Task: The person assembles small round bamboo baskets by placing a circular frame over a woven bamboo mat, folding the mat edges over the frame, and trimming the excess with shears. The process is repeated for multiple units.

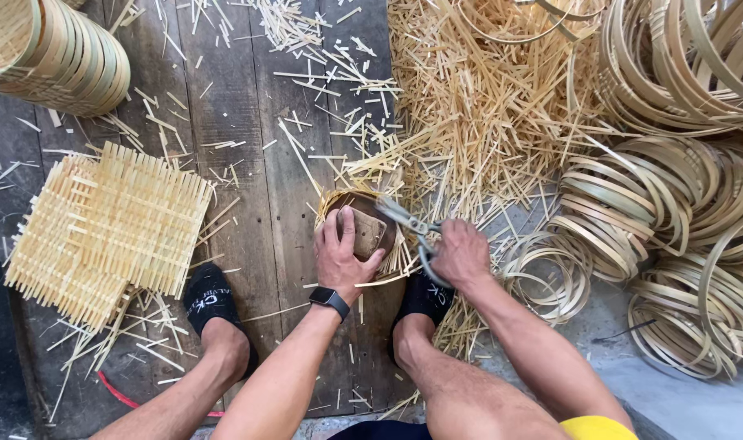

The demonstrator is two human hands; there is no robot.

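Head view: left hand (343, 259) presses flat, fingers spread, on a small round woven bamboo mat (363, 232) lying on the dark wooden plank floor (249, 163). Right hand (461, 254) is clenched around grey metal shears (412, 232), blades at the mat's edge. Square woven bamboo mats (111, 232) stacked left; coiled bamboo hoops (681, 220) right.

We note a dark plank floor (249, 163), strewn bamboo splints (469, 98) heaped at top centre, square woven mats (111, 228) stacked at left, coiled bamboo hoops (681, 187) piled at right, stacked round baskets (54, 49) at top left.
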